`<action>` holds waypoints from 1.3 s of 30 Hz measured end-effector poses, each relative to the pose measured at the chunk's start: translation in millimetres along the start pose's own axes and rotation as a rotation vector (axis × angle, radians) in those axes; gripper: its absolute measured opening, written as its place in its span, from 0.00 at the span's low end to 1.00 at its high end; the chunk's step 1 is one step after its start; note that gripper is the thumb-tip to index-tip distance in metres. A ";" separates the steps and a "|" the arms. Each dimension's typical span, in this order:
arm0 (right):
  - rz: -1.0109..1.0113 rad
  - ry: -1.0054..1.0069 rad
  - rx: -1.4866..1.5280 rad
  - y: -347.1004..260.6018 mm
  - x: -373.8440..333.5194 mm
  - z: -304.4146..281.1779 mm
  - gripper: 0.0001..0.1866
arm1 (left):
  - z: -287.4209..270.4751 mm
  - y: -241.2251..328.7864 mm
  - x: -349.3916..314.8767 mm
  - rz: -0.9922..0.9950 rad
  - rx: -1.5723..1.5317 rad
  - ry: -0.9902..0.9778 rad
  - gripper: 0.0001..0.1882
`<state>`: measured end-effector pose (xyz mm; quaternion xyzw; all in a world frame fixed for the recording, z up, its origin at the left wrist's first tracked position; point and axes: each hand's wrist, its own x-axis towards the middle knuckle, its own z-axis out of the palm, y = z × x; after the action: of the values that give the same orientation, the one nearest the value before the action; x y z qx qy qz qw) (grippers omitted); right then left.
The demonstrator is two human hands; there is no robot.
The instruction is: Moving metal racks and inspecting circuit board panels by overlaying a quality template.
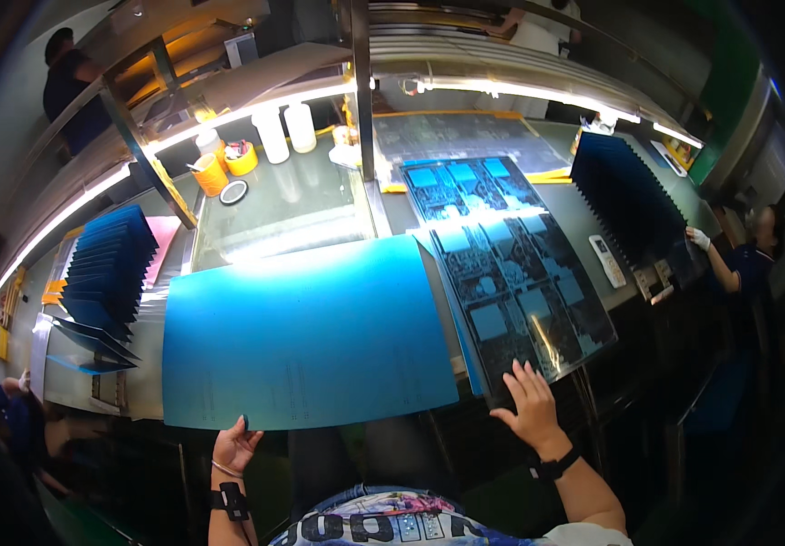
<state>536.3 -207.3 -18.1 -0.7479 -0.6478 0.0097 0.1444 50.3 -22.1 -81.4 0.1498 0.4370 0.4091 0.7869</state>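
Note:
A large smooth blue panel (306,337) lies in front of me, its near edge jutting toward my body. My left hand (236,446) grips that edge from below, thumb on top and fingers curled under it. To the right is a dark, glossy film sheet (524,282) with rows of circuit-like patterns, reflecting the lamps. At its near edge rests my right hand (532,405), fingers spread flat and grasping nothing. Blue edges show beneath the film's left side; how many sheets lie there is hidden.
Racks of upright blue panels stand left (106,282) and right (629,205). White bottles (271,136) and orange containers (211,175) sit behind a glass surface (274,214). Bright tube lamps (256,114) hang overhead. A white handheld device (607,261) lies right. Co-workers (747,259) stand nearby.

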 end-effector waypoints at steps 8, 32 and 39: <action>-0.052 0.023 -0.020 4.2 -13.7 -3.1 0.33 | 7.2 16.4 -16.5 -0.218 0.197 -0.028 0.18; 0.337 0.600 0.386 47.2 39.2 -82.5 0.06 | 324.9 -95.7 83.4 0.846 2.037 -0.870 0.24; 0.525 0.232 0.561 86.8 94.1 -133.8 0.07 | 343.8 -164.3 111.5 1.097 2.053 -0.962 0.48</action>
<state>662.2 -153.4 106.4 -0.8157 -0.3864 0.1383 0.4075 444.7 4.2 -44.9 0.9864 0.1033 0.0580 0.1140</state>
